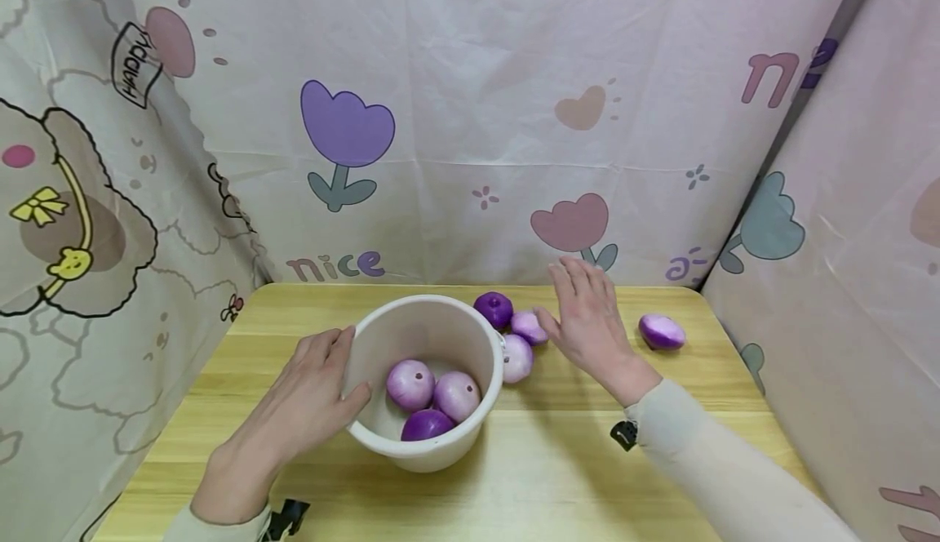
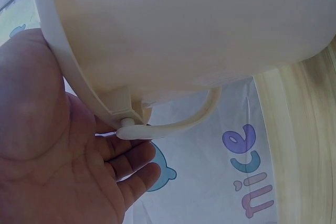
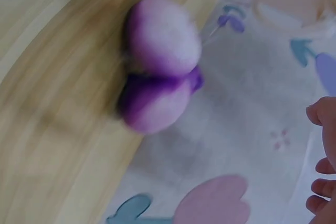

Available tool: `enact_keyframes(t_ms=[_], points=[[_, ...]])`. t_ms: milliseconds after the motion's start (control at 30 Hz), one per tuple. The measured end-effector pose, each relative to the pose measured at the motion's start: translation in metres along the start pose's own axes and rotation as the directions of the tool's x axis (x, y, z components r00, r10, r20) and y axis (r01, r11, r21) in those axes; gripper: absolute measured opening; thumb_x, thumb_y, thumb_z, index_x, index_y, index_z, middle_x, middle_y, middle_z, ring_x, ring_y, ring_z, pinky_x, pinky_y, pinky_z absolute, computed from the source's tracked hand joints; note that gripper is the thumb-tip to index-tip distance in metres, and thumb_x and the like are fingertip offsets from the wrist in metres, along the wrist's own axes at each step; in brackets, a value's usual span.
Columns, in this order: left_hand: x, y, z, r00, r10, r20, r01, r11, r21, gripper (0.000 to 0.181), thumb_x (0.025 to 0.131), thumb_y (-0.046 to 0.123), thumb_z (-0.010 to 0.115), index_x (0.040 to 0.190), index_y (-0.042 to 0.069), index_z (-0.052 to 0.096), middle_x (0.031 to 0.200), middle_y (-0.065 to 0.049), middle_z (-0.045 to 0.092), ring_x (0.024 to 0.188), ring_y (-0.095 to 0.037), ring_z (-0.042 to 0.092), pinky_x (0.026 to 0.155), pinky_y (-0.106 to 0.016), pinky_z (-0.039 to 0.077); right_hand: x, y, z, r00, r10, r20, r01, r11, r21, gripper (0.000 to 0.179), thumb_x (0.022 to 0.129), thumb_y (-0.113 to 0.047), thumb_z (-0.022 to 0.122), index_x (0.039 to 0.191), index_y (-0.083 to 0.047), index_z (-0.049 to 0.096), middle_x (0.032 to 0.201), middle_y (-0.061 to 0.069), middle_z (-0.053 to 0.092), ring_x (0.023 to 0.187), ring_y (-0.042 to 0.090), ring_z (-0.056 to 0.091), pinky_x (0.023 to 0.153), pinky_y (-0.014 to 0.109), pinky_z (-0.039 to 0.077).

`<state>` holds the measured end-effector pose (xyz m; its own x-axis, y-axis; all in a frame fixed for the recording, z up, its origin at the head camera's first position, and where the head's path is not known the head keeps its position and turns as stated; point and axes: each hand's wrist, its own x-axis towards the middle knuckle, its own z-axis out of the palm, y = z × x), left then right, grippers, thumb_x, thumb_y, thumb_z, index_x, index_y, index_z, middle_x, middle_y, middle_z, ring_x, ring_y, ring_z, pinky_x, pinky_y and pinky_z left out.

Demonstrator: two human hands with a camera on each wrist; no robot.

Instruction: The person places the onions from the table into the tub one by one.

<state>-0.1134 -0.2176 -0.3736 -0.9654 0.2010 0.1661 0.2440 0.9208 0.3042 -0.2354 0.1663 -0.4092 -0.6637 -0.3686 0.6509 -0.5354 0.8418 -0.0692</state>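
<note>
L hand (image 1: 301,399) at white bucket (image 1: 433,330), R hand (image 1: 587,322) above lt-wood table (image 1: 573,477); printed cloth (image 1: 455,117) hangs at back & both sides. L grips bucket rim, thumb inside, fingers outside by handle (image 2: 176,129). R: fingers extended, thumb apart, nothing held, just beside clustered onions (image 1: 517,358), approx. 3, on table rt of bucket. Bucket holds 3 purple/white onions (image 1: 411,385); lone onion (image 1: 662,332) sits far rt.

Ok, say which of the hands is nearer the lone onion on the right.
Right: the right hand is left of the lone onion, not touching; the left hand is farther left, at the bucket.
</note>
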Motion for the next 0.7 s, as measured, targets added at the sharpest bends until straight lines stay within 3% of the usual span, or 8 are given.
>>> enact_keyframes(t_ms=[400,700], points=[[0.000,0.000,0.000,1.000,0.002,-0.008,-0.002,1.000,0.006,0.081,0.097,0.032,0.068,0.158,-0.011,0.036,0.150,-0.033,0.046,0.141,-0.047,0.039,0.113,-0.068,0.043,-0.032,0.059,0.007,0.995,0.082,-0.057,-0.088,0.988,-0.127,0.058,0.089,-0.032,0.077,0.131,0.002,0.056,0.128,0.027,0.054,0.113,0.049,0.047,0.093,0.061,0.039],[0.000,0.000,0.000,1.000,-0.003,0.006,0.003,1.000,0.005,0.082,0.097,0.033,0.068,0.159,-0.010,0.035,0.152,-0.032,0.045,0.141,-0.046,0.038,0.113,-0.069,0.043,-0.048,0.098,0.002,0.980,0.199,0.006,-0.196,0.967,-0.163,0.059,0.091,-0.031,0.075,0.134,0.004,0.054,0.131,0.028,0.053,0.113,0.050,0.048,0.090,0.062,0.039]])
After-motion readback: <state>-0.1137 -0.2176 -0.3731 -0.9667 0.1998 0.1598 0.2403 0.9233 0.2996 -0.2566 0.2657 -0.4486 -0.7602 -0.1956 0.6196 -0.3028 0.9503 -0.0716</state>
